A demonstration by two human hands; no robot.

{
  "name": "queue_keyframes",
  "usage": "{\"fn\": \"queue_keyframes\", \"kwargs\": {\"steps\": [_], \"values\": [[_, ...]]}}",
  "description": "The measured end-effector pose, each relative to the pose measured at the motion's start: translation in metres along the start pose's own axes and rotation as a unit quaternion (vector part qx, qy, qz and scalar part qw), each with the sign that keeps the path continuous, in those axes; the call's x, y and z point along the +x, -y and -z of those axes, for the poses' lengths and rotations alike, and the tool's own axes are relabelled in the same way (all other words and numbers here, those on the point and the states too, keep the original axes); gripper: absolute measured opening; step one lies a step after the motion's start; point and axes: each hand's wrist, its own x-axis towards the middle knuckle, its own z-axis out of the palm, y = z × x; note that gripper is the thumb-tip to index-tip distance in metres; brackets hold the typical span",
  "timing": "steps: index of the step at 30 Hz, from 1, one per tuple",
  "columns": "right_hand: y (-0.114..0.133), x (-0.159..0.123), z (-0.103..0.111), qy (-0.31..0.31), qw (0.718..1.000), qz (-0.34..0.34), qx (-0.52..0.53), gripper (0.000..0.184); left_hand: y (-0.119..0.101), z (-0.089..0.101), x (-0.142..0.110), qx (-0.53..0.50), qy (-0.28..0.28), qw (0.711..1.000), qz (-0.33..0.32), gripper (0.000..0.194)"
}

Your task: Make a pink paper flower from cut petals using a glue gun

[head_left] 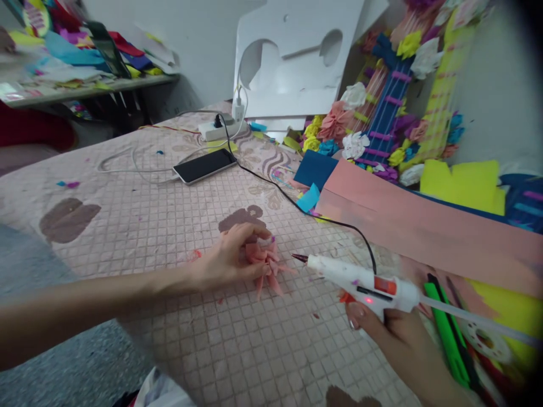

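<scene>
A pink paper flower (268, 263) with pointed petals rests on the patterned tablecloth. My left hand (231, 254) pinches it at its left side between thumb and fingers. To the right, my right hand (396, 342) is wrapped round the handle of a white hot glue gun (352, 275). Its dark nozzle points left toward the flower, a short gap away from the petals. A red light glows on the gun's body, and a clear glue stick (475, 319) runs out of its back end. The black cord rises from the gun and trails toward the back.
A phone (206, 166) lies on the tablecloth (178, 226) with a white cable, near a power strip (223, 129). Pink paper sheets (424, 226) spread along the right. A green cutter (447, 333) and tape roll (486, 341) lie beside my right hand. Paper-flower decorations (390, 107) lean at the back.
</scene>
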Motion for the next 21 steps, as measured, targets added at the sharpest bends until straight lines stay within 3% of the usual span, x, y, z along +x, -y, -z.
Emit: {"fn": "queue_keyframes", "kwargs": {"steps": [3,8,14,17,21], "values": [[-0.002,-0.001,-0.001,0.005,1.000,-0.011,0.012,0.031,-0.005,0.008,0.006,0.011,-0.019,1.000,0.016,0.039],[0.000,0.000,0.000,-0.017,1.000,0.000,0.006,0.033,-0.017,0.021,0.030,0.040,-0.029,0.998,-0.041,0.017],[0.006,-0.003,-0.001,-0.049,0.997,0.046,-0.038,0.023,-0.036,0.033,0.060,0.059,0.039,0.990,-0.119,0.014],[0.008,-0.003,0.000,-0.049,0.994,0.084,-0.058,0.023,-0.044,0.036,0.066,0.108,0.064,0.981,-0.151,0.014],[0.009,-0.003,0.000,-0.044,0.993,0.086,-0.064,0.026,-0.049,0.037,0.066,0.164,0.086,0.964,-0.191,0.012]]}}
